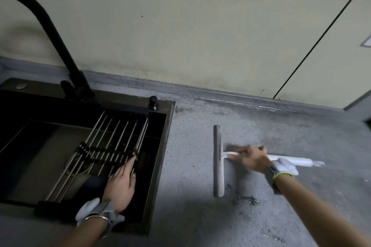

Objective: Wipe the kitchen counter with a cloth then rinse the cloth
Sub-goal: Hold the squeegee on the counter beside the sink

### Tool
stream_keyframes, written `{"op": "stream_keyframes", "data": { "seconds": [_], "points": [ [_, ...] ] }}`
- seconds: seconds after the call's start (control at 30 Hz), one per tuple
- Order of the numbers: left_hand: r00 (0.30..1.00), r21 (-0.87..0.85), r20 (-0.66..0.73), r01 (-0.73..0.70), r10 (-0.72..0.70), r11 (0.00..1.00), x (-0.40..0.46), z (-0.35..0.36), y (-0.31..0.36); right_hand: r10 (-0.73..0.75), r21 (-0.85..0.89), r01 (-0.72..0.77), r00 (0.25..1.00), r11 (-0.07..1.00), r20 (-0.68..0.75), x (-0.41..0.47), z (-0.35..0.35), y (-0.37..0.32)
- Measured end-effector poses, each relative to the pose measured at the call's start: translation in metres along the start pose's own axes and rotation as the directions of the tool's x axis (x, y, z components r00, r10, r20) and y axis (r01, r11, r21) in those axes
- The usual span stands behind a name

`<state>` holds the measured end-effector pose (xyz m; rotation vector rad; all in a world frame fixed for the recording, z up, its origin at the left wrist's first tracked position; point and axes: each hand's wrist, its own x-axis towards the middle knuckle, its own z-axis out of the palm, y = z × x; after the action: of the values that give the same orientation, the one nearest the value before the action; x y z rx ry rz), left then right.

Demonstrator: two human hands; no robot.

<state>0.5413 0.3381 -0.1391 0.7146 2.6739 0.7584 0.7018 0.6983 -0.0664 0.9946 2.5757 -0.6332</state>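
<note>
The grey counter (200,216) is speckled with dark dirt, with a patch of black crumbs (246,200) near the front. A white squeegee (218,162) lies on it, blade to the left, handle pointing right. My right hand (251,157) lies over the handle with fingers stretched out, blurred. My left hand (122,184) rests flat with straight fingers on the metal roll-up rack (104,146) over the black sink (160,146). No cloth is in view.
A black curved faucet (60,42) stands behind the sink, with a small black knob (153,102) at the sink's back right corner. A pale wall (200,26) rises behind the counter, with a dark cable (321,36) running down it.
</note>
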Motion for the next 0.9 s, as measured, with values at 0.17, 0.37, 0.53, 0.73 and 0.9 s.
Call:
{"op": "stream_keyframes", "data": {
  "seconds": [0.17, 0.37, 0.53, 0.73, 0.9],
  "points": [
    [0.994, 0.141, 0.109, -0.032, 0.016, 0.990, -0.005, -0.004, -0.001, -0.130, -0.018, 0.131, 0.989, 0.991, 0.066, -0.024, 0.035, -0.047],
    [0.980, 0.232, 0.197, -0.060, 0.014, 0.971, -0.009, -0.007, 0.002, -0.273, -0.021, 0.275, 0.959, 0.961, 0.072, -0.044, 0.072, -0.093],
    [0.980, 0.233, 0.196, -0.074, 0.028, 0.970, -0.012, -0.009, 0.003, -0.309, 0.009, 0.310, 0.947, 0.951, 0.081, -0.063, 0.090, -0.117],
    [0.996, 0.145, 0.083, -0.039, 0.027, 0.989, -0.028, -0.017, -0.010, -0.086, 0.244, 0.076, 0.996, 0.967, 0.031, -0.085, 0.064, -0.059],
    [0.998, 0.184, 0.063, 0.015, -0.027, 0.983, -0.027, -0.019, -0.014, 0.008, 0.141, -0.012, 1.000, 0.990, 0.024, -0.113, 0.044, 0.000]
  ]
}}
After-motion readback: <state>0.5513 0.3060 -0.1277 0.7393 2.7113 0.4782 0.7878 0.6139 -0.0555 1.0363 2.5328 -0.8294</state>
